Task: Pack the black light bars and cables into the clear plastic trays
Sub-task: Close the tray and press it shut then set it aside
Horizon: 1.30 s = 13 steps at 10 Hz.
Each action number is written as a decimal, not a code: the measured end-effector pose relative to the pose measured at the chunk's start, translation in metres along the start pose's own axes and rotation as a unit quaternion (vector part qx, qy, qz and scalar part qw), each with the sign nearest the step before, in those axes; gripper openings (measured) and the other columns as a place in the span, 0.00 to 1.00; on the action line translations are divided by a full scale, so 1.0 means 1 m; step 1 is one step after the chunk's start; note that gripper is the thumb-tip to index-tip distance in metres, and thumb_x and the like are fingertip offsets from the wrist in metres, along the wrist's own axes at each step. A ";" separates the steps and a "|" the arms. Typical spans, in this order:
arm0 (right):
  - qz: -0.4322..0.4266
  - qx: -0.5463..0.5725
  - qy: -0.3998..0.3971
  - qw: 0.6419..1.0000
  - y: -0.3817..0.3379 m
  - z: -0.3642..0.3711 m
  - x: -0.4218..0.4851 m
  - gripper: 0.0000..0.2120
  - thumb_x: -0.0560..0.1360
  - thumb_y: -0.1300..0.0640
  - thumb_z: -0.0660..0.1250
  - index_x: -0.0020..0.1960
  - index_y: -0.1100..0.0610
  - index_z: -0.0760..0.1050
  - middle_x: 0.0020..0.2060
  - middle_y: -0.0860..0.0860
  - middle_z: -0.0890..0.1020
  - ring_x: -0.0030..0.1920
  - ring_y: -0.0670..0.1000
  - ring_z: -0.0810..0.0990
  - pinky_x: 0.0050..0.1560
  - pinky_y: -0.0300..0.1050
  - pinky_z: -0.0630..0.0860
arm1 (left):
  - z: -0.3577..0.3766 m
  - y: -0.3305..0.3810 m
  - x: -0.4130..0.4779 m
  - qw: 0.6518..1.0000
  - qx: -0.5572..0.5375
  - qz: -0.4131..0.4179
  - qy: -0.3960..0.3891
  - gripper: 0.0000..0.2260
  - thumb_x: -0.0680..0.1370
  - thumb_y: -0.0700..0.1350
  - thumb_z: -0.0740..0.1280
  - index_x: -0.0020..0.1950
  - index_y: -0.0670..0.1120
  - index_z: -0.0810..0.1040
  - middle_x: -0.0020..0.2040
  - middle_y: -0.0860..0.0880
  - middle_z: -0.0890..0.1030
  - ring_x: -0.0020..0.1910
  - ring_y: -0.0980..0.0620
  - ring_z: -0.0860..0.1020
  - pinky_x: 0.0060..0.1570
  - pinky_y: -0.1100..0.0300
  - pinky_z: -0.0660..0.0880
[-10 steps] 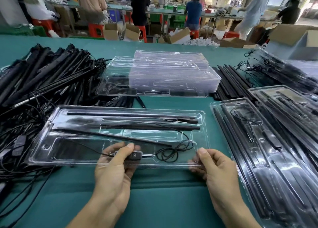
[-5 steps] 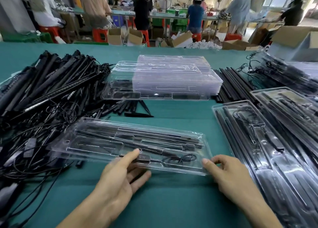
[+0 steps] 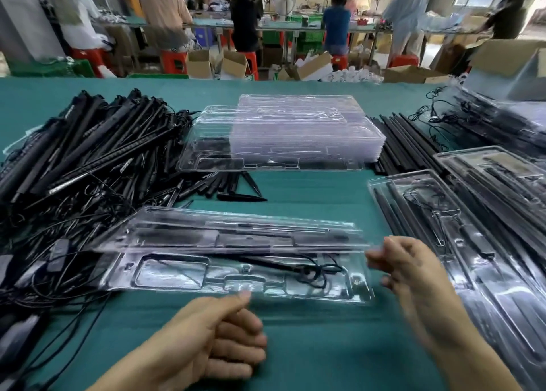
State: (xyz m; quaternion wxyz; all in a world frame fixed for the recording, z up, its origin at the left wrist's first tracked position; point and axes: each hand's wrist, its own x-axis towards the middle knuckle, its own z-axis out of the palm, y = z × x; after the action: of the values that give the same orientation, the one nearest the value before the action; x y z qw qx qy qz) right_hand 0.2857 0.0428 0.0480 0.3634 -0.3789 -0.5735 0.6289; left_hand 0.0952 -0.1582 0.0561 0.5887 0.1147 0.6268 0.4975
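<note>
The clear clamshell tray (image 3: 183, 275) lies lengthwise on the green table (image 3: 310, 189) straight ahead of the person. Its base is flat on the cloth and its lid (image 3: 236, 234) is tilted up over the far half, not closed. Inside the base a black light bar (image 3: 266, 262) runs slantwise towards the right end, where a thin black cable (image 3: 313, 272) sits in a loose coil. The left hand (image 3: 212, 340) is just in front of the tray's near rim. Its fingers are folded into the palm around nothing, and the thumb (image 3: 239, 297) reaches out to that rim; I cannot tell whether it touches. The right hand (image 3: 413, 275) is at the tray's right end beside the lid's corner. It is blurred, with fingers half bent, and I cannot tell whether it grips anything. To the left of the tray, and running under its left end, is a large heap of loose light bars (image 3: 97, 154) tangled with cables (image 3: 59, 243). Behind the tray stands a stack of empty clear trays (image 3: 295, 136), and to the right of that stack is a row of plain black bars (image 3: 407, 142). To the right of the tray lie filled trays (image 3: 472, 243), overlapping one another. Far behind the tray, past the table's edge, people (image 3: 245, 15) work at benches among cardboard boxes (image 3: 201, 62) and red stools (image 3: 174, 61).
</note>
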 end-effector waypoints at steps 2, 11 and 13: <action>-0.034 0.200 0.021 0.979 0.007 0.010 0.008 0.17 0.69 0.73 0.66 0.41 0.53 0.64 0.39 0.54 0.84 0.46 0.51 0.84 0.47 0.42 0.75 | -0.033 0.023 0.007 0.459 0.516 0.634 0.348 0.13 0.74 0.54 0.74 0.39 0.49 0.73 0.36 0.51 0.76 0.33 0.48 0.71 0.34 0.54 0.69; -0.139 -0.441 -0.067 0.884 0.008 0.004 0.036 0.10 0.70 0.60 0.77 0.49 0.50 0.83 0.40 0.41 0.81 0.42 0.38 0.77 0.45 0.25 0.69 | -0.024 0.070 0.028 0.531 0.500 0.538 0.422 0.10 0.78 0.55 0.67 0.49 0.50 0.83 0.45 0.53 0.84 0.45 0.48 0.80 0.50 0.52 0.64; -0.188 -0.419 -0.106 0.882 0.011 0.029 0.036 0.11 0.70 0.65 0.76 0.42 0.48 0.82 0.34 0.41 0.74 0.35 0.34 0.75 0.39 0.24 0.66 | -0.023 0.072 0.026 0.548 0.490 0.531 0.421 0.10 0.77 0.55 0.67 0.48 0.50 0.83 0.45 0.53 0.84 0.46 0.48 0.81 0.50 0.53 0.64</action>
State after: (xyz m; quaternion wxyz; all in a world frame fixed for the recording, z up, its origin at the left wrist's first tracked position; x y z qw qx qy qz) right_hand 0.2433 0.0608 0.0369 0.2191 -0.3125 -0.8790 0.2859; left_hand 0.0368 -0.1163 0.0900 -0.2617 0.4746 0.7744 0.3263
